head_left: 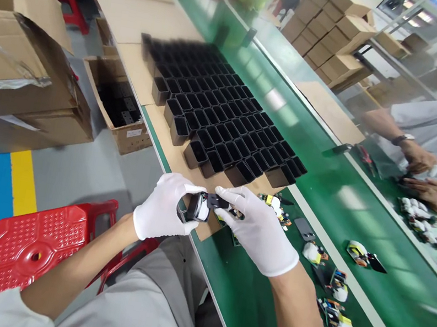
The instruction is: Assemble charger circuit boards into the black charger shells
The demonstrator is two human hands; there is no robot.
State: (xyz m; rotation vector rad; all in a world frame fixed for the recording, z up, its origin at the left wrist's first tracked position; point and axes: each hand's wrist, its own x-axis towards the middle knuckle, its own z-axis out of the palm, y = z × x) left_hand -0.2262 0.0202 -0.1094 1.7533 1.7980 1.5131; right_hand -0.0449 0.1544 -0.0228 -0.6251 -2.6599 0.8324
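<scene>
Both my hands wear white gloves and meet at the near edge of the green bench. My left hand (163,207) is closed round a small black housing (197,207) with a pale insert showing in its mouth. My right hand (258,229) pinches a small dark part (217,202) at that housing's opening. Just beyond my hands, many open black housings (226,117) stand packed in rows on a cardboard sheet (165,129). Small circuit boards (278,207) lie right of my right hand.
More circuit boards and white parts (336,295) lie along the bench by the green conveyor belt (361,210). Across it another person's hands (421,169) work on small parts. A red stool (33,244) and open cartons (122,108) stand at left; stacked boxes (332,32) are far back.
</scene>
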